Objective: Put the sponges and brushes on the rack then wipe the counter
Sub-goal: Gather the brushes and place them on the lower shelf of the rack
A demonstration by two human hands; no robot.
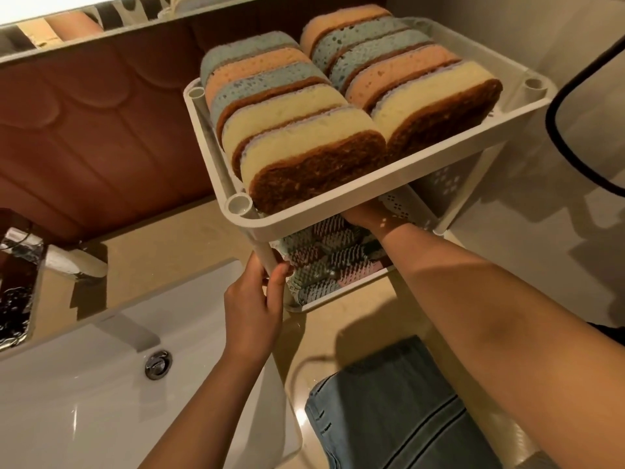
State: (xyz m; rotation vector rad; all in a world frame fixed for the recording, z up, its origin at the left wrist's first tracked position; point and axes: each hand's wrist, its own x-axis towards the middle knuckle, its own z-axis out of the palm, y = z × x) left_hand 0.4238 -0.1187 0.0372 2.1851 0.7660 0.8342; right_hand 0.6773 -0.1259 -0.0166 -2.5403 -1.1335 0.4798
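Counter (176,231) strip between sink (84,384) and rack (355,194)

Rectangular foam sponges (304,130) fill the top tier of the white plastic rack (372,182) (two rows, on edge), upper centre; bristled plastic brushes (333,262) lie beneath; white ceramic sink (84,401) lower left.

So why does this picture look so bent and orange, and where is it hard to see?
Head view: the wide lens bows the edges of the rack; warm light tints everything orange; its top shelf shades the brushes and the right hand beneath it; small glare streaks sit on the sink; the top left corner is blown out white.
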